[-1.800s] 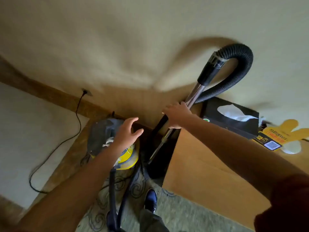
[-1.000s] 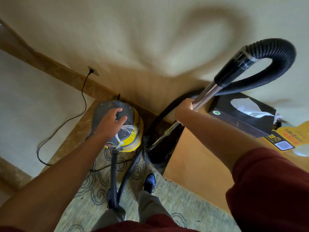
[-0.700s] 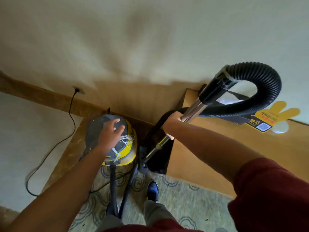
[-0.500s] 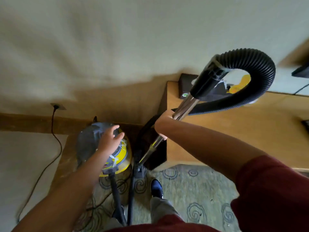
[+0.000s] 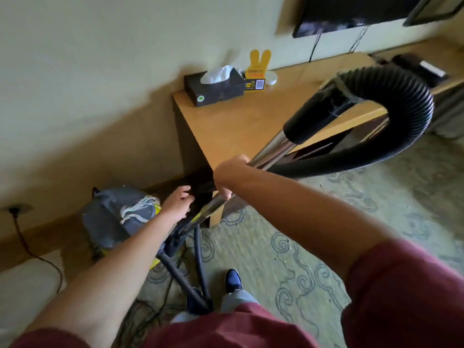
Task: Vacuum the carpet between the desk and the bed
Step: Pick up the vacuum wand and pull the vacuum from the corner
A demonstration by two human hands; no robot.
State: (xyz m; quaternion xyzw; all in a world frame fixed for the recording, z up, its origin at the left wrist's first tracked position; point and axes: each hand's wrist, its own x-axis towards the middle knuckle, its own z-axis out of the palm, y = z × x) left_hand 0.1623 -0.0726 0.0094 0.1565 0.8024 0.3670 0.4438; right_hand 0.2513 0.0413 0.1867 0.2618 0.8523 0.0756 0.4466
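A grey and yellow canister vacuum (image 5: 115, 217) stands on the floor by the wall, left of the wooden desk (image 5: 238, 121). My right hand (image 5: 229, 172) is closed around its shiny metal wand (image 5: 272, 149), which slants down toward the dark gap at the desk's end. A black ribbed hose (image 5: 401, 116) loops from the wand's top over the desk. My left hand (image 5: 178, 203) hovers open just right of the canister's top, fingers spread, holding nothing. Green patterned carpet (image 5: 288, 259) covers the floor in front of the desk. The wand's floor head is hidden.
A black tissue box (image 5: 216, 87) and a yellow rabbit-shaped sign (image 5: 258, 71) sit on the desk's back corner. A power cord (image 5: 32, 252) runs from a wall socket (image 5: 15, 209) across the floor. My dark shoe (image 5: 233, 278) stands beside hoses and cables. A television (image 5: 351, 13) hangs above.
My view has swung right, bringing the desk top and carpet into sight. My left hand has come off the canister's lid and moved right. My right hand keeps its grip on the wand.
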